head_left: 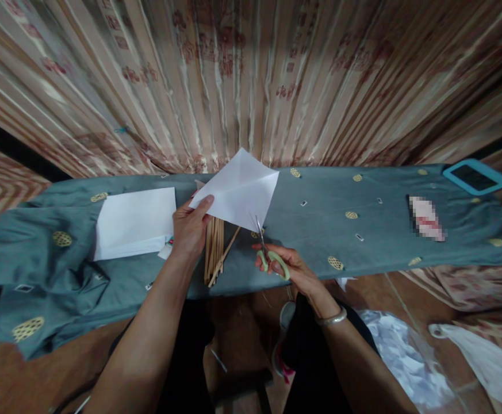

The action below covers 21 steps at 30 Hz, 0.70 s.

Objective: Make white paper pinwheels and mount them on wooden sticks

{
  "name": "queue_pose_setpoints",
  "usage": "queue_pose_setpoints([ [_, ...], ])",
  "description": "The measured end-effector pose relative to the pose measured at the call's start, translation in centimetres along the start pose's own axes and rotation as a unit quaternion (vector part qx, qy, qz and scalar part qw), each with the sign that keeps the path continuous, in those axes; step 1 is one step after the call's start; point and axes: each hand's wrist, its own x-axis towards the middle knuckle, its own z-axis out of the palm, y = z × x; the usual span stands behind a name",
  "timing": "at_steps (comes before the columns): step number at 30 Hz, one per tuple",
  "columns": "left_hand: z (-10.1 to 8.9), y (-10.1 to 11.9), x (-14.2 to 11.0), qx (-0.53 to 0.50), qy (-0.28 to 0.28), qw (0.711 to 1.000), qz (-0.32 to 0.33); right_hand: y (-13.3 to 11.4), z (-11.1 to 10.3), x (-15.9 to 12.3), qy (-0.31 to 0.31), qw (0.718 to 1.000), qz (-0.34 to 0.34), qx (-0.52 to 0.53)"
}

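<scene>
Nearby, a clear bag of white paper scraps (406, 351) sits on the floor beside the person's legs. A right hand (291, 267), silver bracelet (332, 317) at its wrist, has its grip curled around the green handles of scissors (263, 244), their blades at the lower edge of a white sheet (242, 187); whether they touch it, one cannot tell. The left hand (190, 230) pinches the sheet's left corner, thumb on top, holding it above a desk (320, 195) draped in green cloth. Thin and creased, the paper looks feather-light, apt to bend or tear; a flat pinch at the margin, clear of the blades, should suit it. Wooden sticks (216, 247) lie beneath, a paper stack (136, 221) to the left, a patterned curtain (251, 86) behind.
</scene>
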Motion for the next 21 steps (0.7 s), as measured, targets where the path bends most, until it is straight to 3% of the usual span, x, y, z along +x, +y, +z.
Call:
queue_pose_setpoints([
  [5,-0.3,0.2,0.3,0.032,0.009,0.999,0.016,-0.9,-0.9,-0.9,-0.073,0.993,0.092,-0.016],
  [8,-0.7,-0.6,0.4,0.055,0.003,0.998,0.023,-1.0,-1.9,-1.6,-0.098,0.992,0.075,0.009],
  [11,-0.8,-2.3,0.2,0.074,-0.015,0.997,0.015,-1.0,-2.4,-1.9,-0.064,0.997,0.04,0.034],
  [16,-0.6,-4.4,-0.7,0.134,-0.062,0.989,0.008,-0.8,-1.7,-1.7,0.037,0.995,0.077,0.044],
  [21,-0.8,-5.1,-0.9,0.155,-0.066,0.986,-0.013,0.1,-1.3,-1.6,0.064,0.993,0.087,0.051],
])
